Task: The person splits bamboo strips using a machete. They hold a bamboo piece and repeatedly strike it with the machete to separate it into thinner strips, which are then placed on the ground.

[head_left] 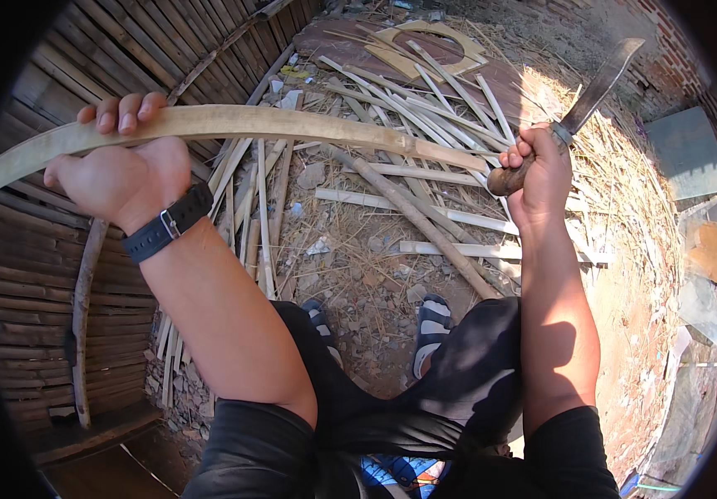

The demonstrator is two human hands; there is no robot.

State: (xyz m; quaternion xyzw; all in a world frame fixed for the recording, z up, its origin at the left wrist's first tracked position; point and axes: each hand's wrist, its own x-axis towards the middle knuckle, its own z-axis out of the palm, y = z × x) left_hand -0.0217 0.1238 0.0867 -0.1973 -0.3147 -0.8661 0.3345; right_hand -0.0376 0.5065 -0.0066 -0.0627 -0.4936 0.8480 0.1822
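"What's in your fingers?"

"My left hand (pixel 138 175) is curled around a pale strip (pixel 267 122), fingertips over its far edge. My right hand (pixel 541 170) is closed tight on the knife (pixel 601 86), blade pointing up and away from me."

"Where does the strip run?"

"Across in front of me, bowed, from the left rim to just beside my right fist. Whether its end touches my knuckles, I can't tell."

"And beyond?"

"My sandals (pixel 433 328) below, then a round pole (pixel 412 216) slanting among loose slats (pixel 358 200). Farther off lies a board (pixel 387 62) with a round cutout, and at the far right, a brick wall (pixel 670 37)."
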